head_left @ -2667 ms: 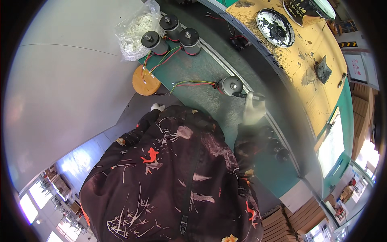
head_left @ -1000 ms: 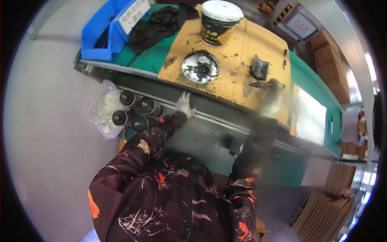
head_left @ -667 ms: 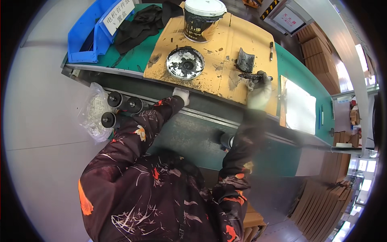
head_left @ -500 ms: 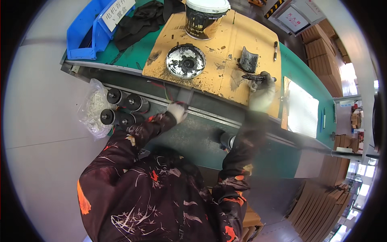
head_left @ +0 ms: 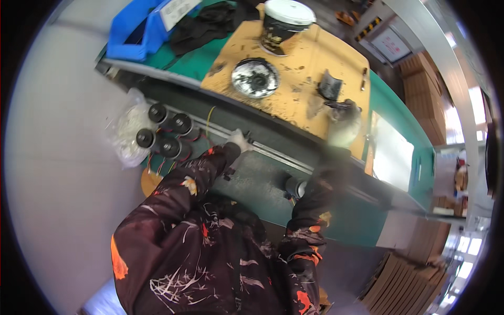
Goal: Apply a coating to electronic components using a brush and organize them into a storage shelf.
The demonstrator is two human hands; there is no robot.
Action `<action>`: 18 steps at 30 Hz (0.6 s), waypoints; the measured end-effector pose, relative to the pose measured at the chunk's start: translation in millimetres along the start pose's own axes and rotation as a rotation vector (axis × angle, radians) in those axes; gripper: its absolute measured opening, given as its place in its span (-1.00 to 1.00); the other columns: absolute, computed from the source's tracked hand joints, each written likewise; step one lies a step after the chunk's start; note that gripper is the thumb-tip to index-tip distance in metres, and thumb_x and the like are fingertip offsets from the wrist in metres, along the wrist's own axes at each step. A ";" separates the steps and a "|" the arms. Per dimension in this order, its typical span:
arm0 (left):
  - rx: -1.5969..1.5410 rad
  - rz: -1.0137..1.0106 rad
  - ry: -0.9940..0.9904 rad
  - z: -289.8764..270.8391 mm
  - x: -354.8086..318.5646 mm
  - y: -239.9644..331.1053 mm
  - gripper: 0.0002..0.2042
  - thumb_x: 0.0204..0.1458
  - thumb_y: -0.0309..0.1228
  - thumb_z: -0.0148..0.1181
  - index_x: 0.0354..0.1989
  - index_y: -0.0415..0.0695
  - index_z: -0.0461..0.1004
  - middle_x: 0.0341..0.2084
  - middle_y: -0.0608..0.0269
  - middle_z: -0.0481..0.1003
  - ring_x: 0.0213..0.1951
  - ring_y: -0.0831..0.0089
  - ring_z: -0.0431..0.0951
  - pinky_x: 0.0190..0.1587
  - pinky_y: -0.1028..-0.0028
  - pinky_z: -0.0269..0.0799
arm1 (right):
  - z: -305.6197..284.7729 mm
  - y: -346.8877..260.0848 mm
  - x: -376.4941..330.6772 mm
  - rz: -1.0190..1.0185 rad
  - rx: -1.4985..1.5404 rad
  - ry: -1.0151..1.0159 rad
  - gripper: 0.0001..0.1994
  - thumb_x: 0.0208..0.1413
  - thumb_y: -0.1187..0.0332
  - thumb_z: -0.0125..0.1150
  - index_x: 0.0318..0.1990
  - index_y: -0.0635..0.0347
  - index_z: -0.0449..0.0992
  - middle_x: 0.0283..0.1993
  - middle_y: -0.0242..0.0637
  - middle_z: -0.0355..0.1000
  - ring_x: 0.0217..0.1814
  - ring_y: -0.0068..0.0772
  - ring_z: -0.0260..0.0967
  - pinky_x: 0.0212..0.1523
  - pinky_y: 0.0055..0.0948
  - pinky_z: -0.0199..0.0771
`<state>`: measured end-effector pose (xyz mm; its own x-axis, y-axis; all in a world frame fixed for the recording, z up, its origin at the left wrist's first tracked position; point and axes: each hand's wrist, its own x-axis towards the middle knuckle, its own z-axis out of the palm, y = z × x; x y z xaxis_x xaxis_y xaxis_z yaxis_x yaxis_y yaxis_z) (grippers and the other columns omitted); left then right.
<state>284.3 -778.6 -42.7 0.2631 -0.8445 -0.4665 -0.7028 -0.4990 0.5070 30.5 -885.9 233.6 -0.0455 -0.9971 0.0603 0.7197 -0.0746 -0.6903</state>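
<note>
My right hand (head_left: 344,128), in a pale glove, is closed around a dark, slim, black-smeared tool (head_left: 340,105) over the right part of the cardboard. Just beyond it lies a curved, trough-shaped dark piece (head_left: 329,85). My left hand (head_left: 240,140), also gloved, is at the metal rail along the bench's near side. Its fingers are curled by a small dark part (head_left: 248,136); what they hold is mostly hidden. To its left stand several black cylindrical motors (head_left: 170,148) with coloured wires. Another motor (head_left: 295,187) lies beside my right forearm.
Black-stained cardboard (head_left: 294,100) covers the bench, bearing a smeared round lid (head_left: 255,77), a black bucket with white lid (head_left: 286,26) and a pen (head_left: 364,79). Nearby are a blue bin (head_left: 126,39), dark cloth (head_left: 202,29), a plastic bag (head_left: 131,128) and white paper (head_left: 392,152).
The view has shifted, so the bench sits further right. The silver cylinder and wires seen beyond my left hand no longer show there. My right hand keeps the dark tool near the curved piece.
</note>
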 end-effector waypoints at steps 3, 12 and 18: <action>-0.057 0.047 0.064 -6.3 -18.7 0.0 -0.13 -0.47 -0.15 0.56 0.02 -0.41 0.26 -0.08 -0.19 0.45 -0.07 0.00 0.53 -0.02 0.21 0.48 | -6.5 5.6 -2.0 -0.054 -0.047 0.062 -0.76 0.19 0.21 0.12 -0.22 0.21 0.55 -0.39 -0.37 0.44 -0.46 -0.51 0.29 -0.51 -0.51 0.21; -0.236 0.427 0.470 -26.2 -160.1 -3.9 -0.15 -0.45 -0.27 0.50 0.16 -0.13 0.24 -0.05 -0.05 0.28 0.02 -0.02 0.37 0.07 0.15 0.36 | -16.6 -3.6 5.0 -0.036 -0.042 -0.085 -0.68 0.20 0.18 0.05 -0.19 0.32 0.51 -0.47 -0.26 0.37 -0.54 -0.44 0.19 -0.56 -0.51 0.14; -0.207 0.378 0.413 -39.2 -175.0 -5.1 -0.11 -0.46 -0.19 0.54 0.19 -0.07 0.27 -0.03 -0.02 0.30 0.09 -0.02 0.30 0.15 0.11 0.29 | 2.8 5.0 -8.4 -0.079 -0.253 -0.208 -0.72 0.25 0.24 0.08 -0.09 0.29 0.44 -0.47 -0.29 0.37 -0.53 -0.53 0.29 -0.55 -0.60 0.19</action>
<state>267.7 -635.8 64.8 0.2840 -0.9560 0.0737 -0.6657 -0.1413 0.7327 36.4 -877.8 231.7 0.0674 -0.9663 0.2486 0.5233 -0.1779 -0.8334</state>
